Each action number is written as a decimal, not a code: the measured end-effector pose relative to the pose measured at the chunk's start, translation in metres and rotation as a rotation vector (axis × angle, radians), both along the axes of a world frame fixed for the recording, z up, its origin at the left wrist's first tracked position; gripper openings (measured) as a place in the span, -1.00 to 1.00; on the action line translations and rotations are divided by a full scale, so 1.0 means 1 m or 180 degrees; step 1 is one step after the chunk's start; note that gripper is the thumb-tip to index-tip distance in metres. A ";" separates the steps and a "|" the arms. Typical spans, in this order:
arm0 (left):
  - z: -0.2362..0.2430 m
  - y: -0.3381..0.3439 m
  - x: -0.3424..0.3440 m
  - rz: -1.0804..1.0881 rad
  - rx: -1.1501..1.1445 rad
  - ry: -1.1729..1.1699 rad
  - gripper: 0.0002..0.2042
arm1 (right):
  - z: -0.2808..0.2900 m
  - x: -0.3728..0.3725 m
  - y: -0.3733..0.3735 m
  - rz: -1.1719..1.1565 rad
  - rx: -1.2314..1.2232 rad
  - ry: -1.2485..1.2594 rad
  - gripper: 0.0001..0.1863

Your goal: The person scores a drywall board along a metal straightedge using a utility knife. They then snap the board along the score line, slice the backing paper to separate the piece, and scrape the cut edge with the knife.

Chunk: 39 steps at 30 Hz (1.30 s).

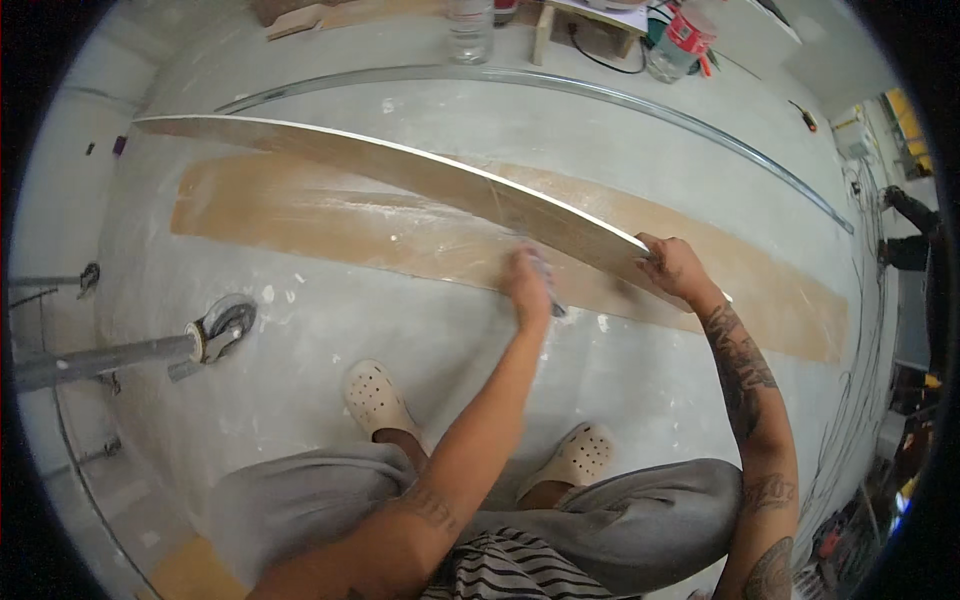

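A long, narrow strip of plasterboard with a brown paper face and white edge is tilted up on its long side. Its right end is gripped by my right hand, fingers curled over the edge. My left hand, smeared by motion, is closed around a slim grey tool that looks like a utility knife, close to the strip's brown face. Beneath lies a wide brown board flat on the floor, dusted with white powder. The tool's tip cannot be made out.
A long metal profile lies beyond the boards. Behind it stand a clear bottle, a red-labelled bottle and a small wooden stool. A caster wheel on a metal pole is at left; cables run along the right.
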<state>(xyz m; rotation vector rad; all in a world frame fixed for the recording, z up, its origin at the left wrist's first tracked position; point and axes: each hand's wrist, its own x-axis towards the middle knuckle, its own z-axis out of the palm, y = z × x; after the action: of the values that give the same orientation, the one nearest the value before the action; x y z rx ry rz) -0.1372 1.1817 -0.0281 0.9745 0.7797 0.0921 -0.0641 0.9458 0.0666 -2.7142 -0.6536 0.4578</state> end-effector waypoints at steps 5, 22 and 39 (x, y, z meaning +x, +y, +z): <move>0.015 0.102 0.016 0.0162 0.0950 -0.0847 -0.75 | 0.009 -0.016 -0.037 -0.0210 0.0143 0.0393 -0.64; 0.072 0.071 0.053 -0.0101 0.0760 -0.0613 -0.82 | -0.018 -0.030 -0.038 -0.0220 -0.0179 -0.0492 -0.74; 0.098 0.183 0.067 -0.1634 0.4576 -0.0054 -0.61 | -0.013 -0.018 -0.048 -0.0140 -0.0004 -0.0649 -0.75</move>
<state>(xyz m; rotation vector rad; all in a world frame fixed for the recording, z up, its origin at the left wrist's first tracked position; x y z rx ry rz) -0.0701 1.3647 0.0704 2.4978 0.3273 0.2222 -0.0822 0.8980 0.0535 -2.7936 -0.6431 0.1718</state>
